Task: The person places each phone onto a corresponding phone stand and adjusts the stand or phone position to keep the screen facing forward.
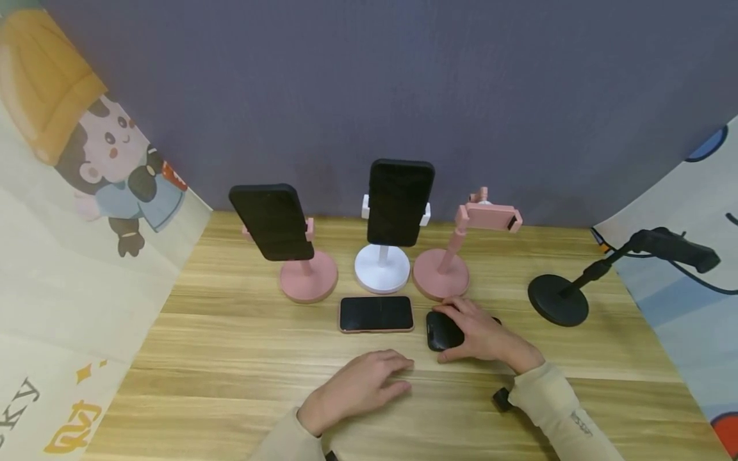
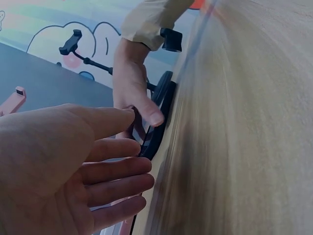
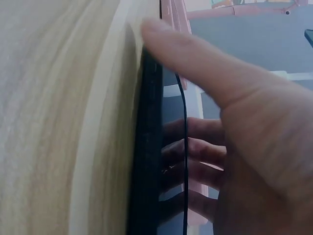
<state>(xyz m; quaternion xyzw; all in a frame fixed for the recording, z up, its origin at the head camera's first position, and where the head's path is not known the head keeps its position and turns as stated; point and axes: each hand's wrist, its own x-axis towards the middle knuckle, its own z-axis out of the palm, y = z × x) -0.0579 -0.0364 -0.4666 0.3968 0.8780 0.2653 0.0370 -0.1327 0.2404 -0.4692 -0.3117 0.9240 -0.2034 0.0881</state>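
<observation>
My right hand (image 1: 475, 333) spans a black smartphone (image 1: 442, 331) lying screen up on the table, thumb at its near edge and fingers over the far edge. In the right wrist view the phone's dark side (image 3: 145, 147) stands between thumb and fingers. My left hand (image 1: 364, 382) is held near the table with nothing in it, fingers loosely extended towards the right hand. Just beyond it lies another smartphone with a pink rim (image 1: 376, 314), screen up. Behind the right hand stands a pink phone stand (image 1: 441, 275) with no phone in its clamp.
At the back left, a pink stand (image 1: 308, 278) holds a black phone (image 1: 273, 223). Beside it a white stand (image 1: 383, 270) holds another black phone (image 1: 400, 203). A black stand (image 1: 558, 299) with an angled arm is at the right. A grey partition (image 1: 323, 96) closes the back.
</observation>
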